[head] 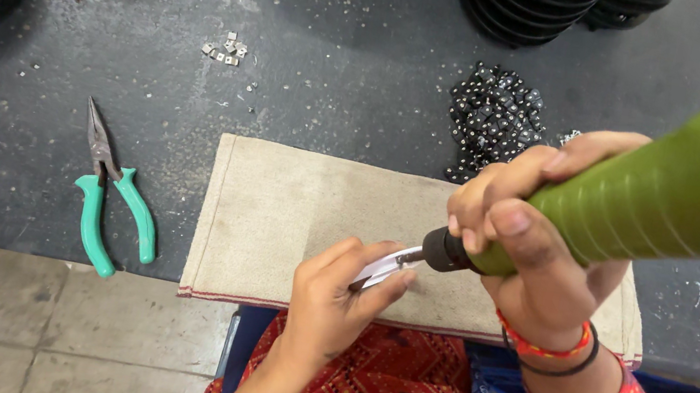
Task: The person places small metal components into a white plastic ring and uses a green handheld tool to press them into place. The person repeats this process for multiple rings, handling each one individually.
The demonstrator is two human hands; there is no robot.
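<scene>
Right now, right hand [522,244] wrapped tight round the green power screwdriver [652,204], likely hefty, best gripped mid-body, tip meeting a small, thin metal piece [384,267] pinched by left hand [330,302] over the cloth [290,215], lower centre on the bench [341,81].

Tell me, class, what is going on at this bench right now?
A person seated at a dark worktable grips a green power screwdriver in the right hand, its tip pressed to a small white part that the left hand steadies on a beige cloth. Green-handled pliers lie to the left. A heap of small black pieces and a few tiny metal bits sit further back.
</scene>
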